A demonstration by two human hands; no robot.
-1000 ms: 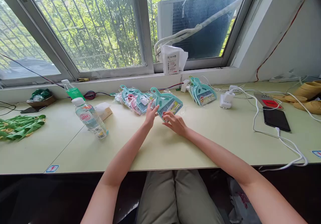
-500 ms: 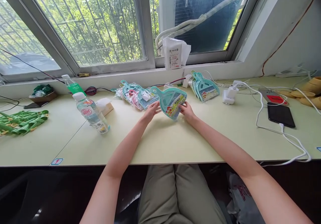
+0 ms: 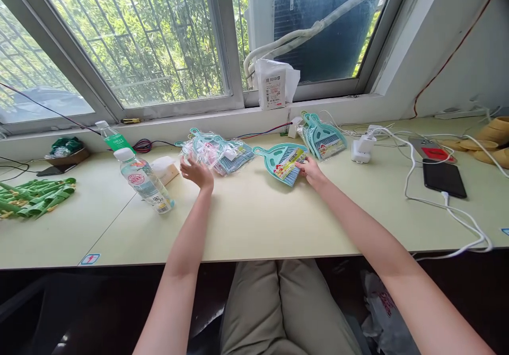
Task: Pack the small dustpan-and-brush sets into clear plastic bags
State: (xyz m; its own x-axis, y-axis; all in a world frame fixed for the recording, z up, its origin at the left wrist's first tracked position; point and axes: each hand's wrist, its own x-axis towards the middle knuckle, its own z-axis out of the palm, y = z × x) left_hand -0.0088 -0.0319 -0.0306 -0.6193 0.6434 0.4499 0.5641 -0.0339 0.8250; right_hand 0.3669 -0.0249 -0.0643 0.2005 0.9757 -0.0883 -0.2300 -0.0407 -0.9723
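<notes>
One dustpan point(image 3: 273, 158): edge pinched by right hand point(image 3: 312, 172)
Left hand point(image 3: 199, 174): half-open, seemingly empty
Neat stack point(image 3: 324, 136): gathered right of dustpan
Loose pile point(image 3: 233, 159): unstacked, left of dustpan

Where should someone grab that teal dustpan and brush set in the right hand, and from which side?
Probably the dustpan and brush set is best pinched by its narrow handle, from the left: the handle points that way, and the right hand holds the wide end.
</notes>
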